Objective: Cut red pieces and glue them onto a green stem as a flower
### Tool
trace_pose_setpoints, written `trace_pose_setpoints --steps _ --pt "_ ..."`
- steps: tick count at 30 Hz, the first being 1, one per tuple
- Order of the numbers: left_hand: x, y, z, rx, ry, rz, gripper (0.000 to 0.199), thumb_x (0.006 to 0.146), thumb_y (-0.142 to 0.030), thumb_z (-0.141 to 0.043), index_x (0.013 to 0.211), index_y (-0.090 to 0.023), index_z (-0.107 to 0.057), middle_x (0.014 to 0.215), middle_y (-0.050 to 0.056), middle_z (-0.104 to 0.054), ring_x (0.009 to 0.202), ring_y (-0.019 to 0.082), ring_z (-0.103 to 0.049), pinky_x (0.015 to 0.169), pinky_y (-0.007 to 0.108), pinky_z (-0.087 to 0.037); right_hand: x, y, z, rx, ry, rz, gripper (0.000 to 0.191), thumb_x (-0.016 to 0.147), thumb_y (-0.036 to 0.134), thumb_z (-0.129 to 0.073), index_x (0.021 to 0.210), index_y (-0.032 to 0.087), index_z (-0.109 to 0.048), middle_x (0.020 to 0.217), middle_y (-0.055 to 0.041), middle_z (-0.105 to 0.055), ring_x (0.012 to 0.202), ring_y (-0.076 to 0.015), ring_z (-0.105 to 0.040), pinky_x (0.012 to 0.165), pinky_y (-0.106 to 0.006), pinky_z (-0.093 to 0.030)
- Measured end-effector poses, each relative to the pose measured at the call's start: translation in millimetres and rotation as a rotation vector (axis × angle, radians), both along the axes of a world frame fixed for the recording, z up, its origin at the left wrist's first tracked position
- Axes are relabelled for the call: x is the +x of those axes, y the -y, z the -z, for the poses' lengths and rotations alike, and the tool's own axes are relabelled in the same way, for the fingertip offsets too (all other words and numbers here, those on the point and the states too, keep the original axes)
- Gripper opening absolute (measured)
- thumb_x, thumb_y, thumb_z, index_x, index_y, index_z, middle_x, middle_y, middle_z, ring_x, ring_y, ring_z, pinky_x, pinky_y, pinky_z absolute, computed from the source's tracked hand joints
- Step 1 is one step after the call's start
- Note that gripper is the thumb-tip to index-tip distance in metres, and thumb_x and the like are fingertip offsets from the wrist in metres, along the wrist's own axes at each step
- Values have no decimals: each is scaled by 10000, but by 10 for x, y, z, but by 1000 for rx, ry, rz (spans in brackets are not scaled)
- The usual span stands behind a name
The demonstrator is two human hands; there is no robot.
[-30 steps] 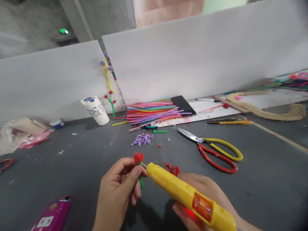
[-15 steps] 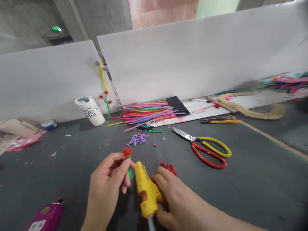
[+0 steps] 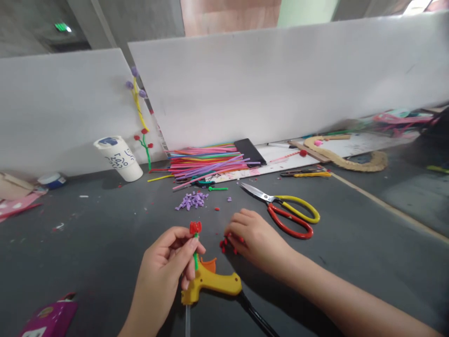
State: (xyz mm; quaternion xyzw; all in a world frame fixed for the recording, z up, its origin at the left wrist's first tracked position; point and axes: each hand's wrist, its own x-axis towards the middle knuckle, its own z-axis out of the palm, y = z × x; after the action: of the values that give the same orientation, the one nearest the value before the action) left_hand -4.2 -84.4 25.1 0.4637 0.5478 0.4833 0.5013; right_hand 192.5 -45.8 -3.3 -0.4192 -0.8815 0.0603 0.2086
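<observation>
Released: yellow plastic glue gun [image 3: 220,284]; beside it, left hand [image 3: 166,263], clamped on fuzzy red-green flower [image 3: 195,228], could be heat-burned; right hand [image 3: 255,236], grip unclear

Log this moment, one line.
left hand: holds green stem, red tip; right hand: at red pieces; glue gun: on table

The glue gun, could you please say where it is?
In the head view, the glue gun lies on the table, bottom centre, partly behind the left hand.
</observation>
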Motion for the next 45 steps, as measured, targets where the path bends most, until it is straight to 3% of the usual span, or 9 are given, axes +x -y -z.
trace_pose_setpoints --steps 5,10,17,20,23,27,35,38,45 --pt "58 29 -3 6 -14 -7 143 774 -292 -648 720 -160 -652 618 14 -676 346 29 -412 327 132 -331 -106 51 109 38 75 -143 154 861 110 -561 722 162 -604 797 -53 -606 766 -193 -461 691 -327 -323" --pt "68 20 -9 0 -7 1 144 765 -290 -653 711 -156 -649 626 20 -677 341 27 -407 322 133 -330 -182 64 110 1 -5 -145 159 896 102 -534 758 146 -601 792 -64 -629 745 -187 -508 697 -320 -374" --pt "73 48 -7 -84 61 68 144 777 -298 -656 737 -161 -647 389 -58 -513 320 39 -369 329 117 -306 -75 174 -224 -198 -347 -43 159 862 31 -551 887 167 -629 824 15 -700 757 -88 -644 691 -159 -483" --pt "83 59 12 -126 82 90 162 776 -311 -665 716 -162 -642 391 -59 -513 313 33 -359 327 116 -306 -29 223 -344 -413 -614 -81 252 812 -30 -540 867 173 -679 824 22 -725 764 -87 -669 713 -153 -490" --pt "74 55 49 -147 77 133 183 763 -340 -689 739 -163 -649 509 -30 -609 314 27 -399 322 125 -325 -7 256 -388 -492 -713 -51 240 806 -1 -535 835 177 -693 798 24 -727 751 -98 -673 714 -167 -489" --pt "89 65 72 -142 12 156 216 745 -374 -706 775 -167 -655 627 1 -675 343 38 -455 313 127 -345 12 297 -394 -528 -734 -7 229 793 13 -516 810 184 -667 767 31 -709 724 -101 -661 698 -177 -485" --pt "133 92 83 -141 -74 157 219 728 -373 -707 748 -159 -668 529 -20 -618 351 56 -461 311 131 -360 20 334 -388 -641 -746 64 41 834 181 -558 802 201 -575 730 23 -685 678 -131 -635 628 -220 -476" --pt "117 85 98 -128 -71 170 195 749 -361 -690 760 -168 -670 480 -33 -592 340 54 -440 311 126 -347 28 323 -418 -652 -702 52 91 853 239 -561 782 194 -598 698 24 -660 646 -122 -605 600 -210 -457" --pt "198 128 -6 -127 -117 93 138 725 -312 -686 739 -174 -683 390 -66 -492 343 69 -423 323 132 -327 43 321 -449 -431 -487 15 115 832 111 -548 767 188 -605 659 43 -603 571 -89 -516 545 -186 -372"
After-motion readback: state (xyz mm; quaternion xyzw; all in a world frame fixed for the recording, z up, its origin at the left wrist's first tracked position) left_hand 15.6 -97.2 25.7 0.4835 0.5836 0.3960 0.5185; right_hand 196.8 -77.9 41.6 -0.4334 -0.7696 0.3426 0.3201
